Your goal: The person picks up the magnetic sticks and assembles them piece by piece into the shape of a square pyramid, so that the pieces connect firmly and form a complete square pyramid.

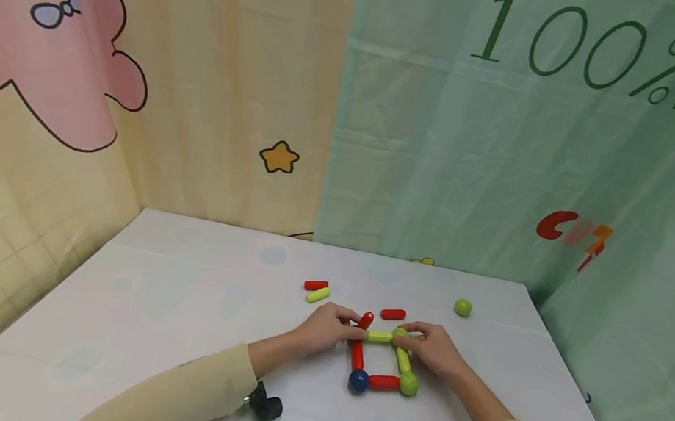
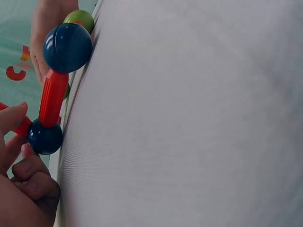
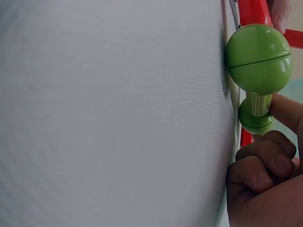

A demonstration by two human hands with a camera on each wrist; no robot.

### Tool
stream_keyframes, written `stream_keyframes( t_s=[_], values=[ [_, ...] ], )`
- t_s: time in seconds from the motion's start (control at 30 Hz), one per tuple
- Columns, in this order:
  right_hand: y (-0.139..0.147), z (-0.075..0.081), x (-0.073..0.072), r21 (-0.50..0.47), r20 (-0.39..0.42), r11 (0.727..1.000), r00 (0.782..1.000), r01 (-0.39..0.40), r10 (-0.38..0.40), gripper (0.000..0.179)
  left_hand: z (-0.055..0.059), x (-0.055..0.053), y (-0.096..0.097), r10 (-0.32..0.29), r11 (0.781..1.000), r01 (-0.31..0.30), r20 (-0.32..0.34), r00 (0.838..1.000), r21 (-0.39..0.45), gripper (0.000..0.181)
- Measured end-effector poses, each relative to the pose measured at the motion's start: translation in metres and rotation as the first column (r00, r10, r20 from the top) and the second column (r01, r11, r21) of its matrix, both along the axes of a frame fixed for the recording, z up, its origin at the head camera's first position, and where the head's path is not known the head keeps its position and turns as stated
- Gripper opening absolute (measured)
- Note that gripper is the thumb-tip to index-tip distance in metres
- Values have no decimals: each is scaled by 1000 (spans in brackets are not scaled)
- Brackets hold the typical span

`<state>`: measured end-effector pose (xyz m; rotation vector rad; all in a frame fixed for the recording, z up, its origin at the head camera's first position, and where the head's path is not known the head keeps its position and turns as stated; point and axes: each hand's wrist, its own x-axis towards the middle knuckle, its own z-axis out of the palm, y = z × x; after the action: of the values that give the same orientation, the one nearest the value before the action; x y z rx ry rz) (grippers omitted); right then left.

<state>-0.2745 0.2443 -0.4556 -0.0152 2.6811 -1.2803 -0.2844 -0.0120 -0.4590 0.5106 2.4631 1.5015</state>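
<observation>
Rod-and-ball square (image 1: 384, 383) is lying on the bench (image 1: 181, 303) btwn our fingers; L fingers (image 1: 349, 332) are pinching raised red rod (image 1: 367, 317), R fingers (image 1: 421, 327) its far green ball (image 1: 400, 333). We're prob. best keeping both corners level, pressing joints snug.

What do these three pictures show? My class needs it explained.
No machine here: a person works with a bare left hand and right hand. The wide picture comes from a head camera; small black wrist cameras take the others. On the white table sits a square frame of shiny, plastic-looking red and yellow-green rods, with blue and green balls at its corners. The left hand grips its far left corner, where a red rod sticks up; the right hand pinches its far right green ball. Loose beyond lie two red rods, a yellow-green rod and a green ball.
</observation>
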Motion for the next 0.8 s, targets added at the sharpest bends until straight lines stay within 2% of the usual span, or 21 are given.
stream_keyframes(
  t_s=[0.3,0.53,0.8],
  values=[
    [-4,1,6,11,23,999,998,51,-51,44,-2,-3,0,59,997,-61,52,997,38,41],
    [-4,2,8,5,24,998,998,64,-65,47,0,-2,-1,27,999,-29,60,998,31,40],
    [-3,1,9,-4,23,997,997,74,-74,48,3,-1,-1,27,999,-28,68,997,24,41]
  ],
)
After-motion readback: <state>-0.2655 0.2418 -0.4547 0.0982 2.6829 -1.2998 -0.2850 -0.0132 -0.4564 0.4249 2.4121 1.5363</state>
